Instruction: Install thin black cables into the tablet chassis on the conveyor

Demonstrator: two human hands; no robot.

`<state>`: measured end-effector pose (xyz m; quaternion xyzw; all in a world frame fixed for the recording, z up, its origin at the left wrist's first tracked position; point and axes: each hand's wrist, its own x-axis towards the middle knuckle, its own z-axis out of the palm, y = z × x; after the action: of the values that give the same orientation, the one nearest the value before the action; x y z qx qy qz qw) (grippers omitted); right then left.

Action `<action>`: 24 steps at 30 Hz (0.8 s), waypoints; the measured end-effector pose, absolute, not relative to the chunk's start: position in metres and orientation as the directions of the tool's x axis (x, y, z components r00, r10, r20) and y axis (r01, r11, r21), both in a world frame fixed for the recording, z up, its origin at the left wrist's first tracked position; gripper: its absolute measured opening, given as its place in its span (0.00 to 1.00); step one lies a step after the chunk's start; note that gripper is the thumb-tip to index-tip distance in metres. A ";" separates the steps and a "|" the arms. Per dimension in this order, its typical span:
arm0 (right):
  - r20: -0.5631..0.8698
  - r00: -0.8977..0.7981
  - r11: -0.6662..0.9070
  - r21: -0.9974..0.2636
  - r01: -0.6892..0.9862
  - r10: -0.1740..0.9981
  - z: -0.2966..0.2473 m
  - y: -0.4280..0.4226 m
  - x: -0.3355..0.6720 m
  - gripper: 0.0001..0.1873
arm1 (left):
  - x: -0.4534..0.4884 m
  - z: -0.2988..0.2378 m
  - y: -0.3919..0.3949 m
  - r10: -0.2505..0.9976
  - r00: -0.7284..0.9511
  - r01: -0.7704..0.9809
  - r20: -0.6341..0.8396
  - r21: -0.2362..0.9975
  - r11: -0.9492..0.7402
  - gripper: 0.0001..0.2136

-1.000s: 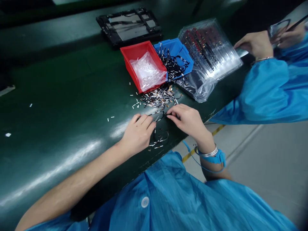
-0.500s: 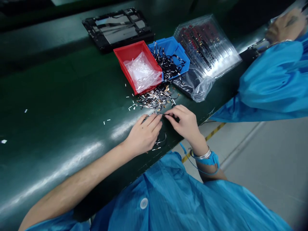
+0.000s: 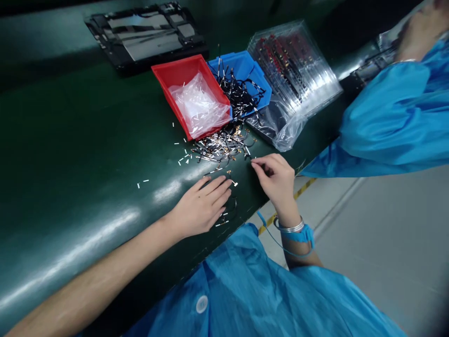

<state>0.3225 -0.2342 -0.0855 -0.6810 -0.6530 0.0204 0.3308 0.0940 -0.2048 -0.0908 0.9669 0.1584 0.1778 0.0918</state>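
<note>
My left hand (image 3: 199, 206) lies palm down on the green bench, its fingers stretched out. Just past its fingertips sits a small cable end with a gold connector and a white tag (image 3: 235, 183). A few short black cables (image 3: 223, 220) lie partly under its little-finger side. My right hand (image 3: 277, 180) has thumb and forefinger pinched together at the right edge of a heap of short black cables (image 3: 220, 147) with white sleeves and gold connectors. What the pinch holds, if anything, is too small to make out.
Beyond the heap stand a red bin (image 3: 175, 110) with a clear plastic bag and a blue bin (image 3: 261, 79) of black cables. Clear trays (image 3: 298, 70) lie to the right. A black framed panel (image 3: 147, 37) is farther back. A co-worker's blue sleeve (image 3: 379, 117) is at right.
My hands have moved apart; the right has gone towards the heap's right edge. The left fingers have flattened, and a cable end now shows by them. The whole view has shifted slightly.
</note>
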 end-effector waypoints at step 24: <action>0.303 0.157 0.010 -0.484 0.875 0.940 -0.081 -0.239 0.305 0.07 | 0.096 -0.093 -0.204 0.339 0.909 0.269 0.243 0.281 -0.921 0.19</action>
<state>0.3046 -0.2389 -0.0815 -0.7014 -0.6470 0.0550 0.2939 0.0957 -0.2038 -0.0930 0.9694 0.1567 0.1450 0.1214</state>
